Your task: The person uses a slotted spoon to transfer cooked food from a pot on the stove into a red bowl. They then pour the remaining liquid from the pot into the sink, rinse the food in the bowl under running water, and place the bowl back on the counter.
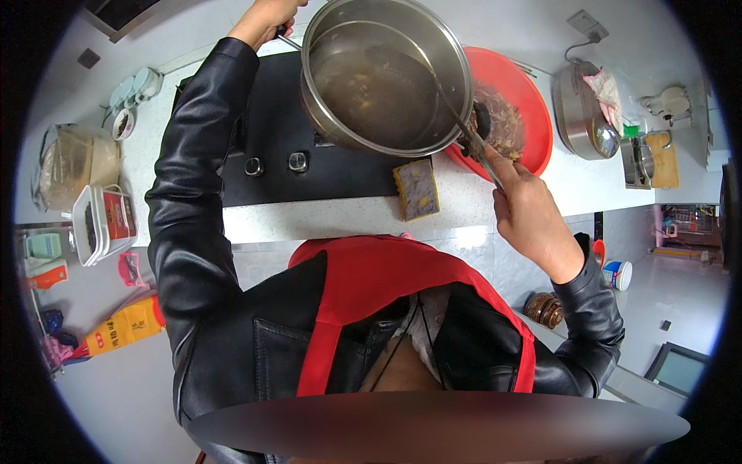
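Note:
My left hand [268, 20], at the top edge of the view, grips the black side handle of a large stainless steel pot [315, 110]. Cloudy brownish liquid [371, 93] lies inside the pot, with some pale foam or bits in it. The fingers of my right hand [530, 211] are closed round the handle of a long metal utensil [478, 145]. That utensil slants up over the pot's right rim; its head cannot be made out. A red plastic basin [536, 122] stands right of the pot, partly hidden by it, with cooked-looking meat pieces [504, 119] inside.
The black hob [272, 110] with two knobs lies under and left of the pot. A scrubbing sponge [417, 188] rests by the counter's front edge. To the right stands a lidded steel cooker [579, 110] with a cloth on it. White tubs [95, 226] stand at left.

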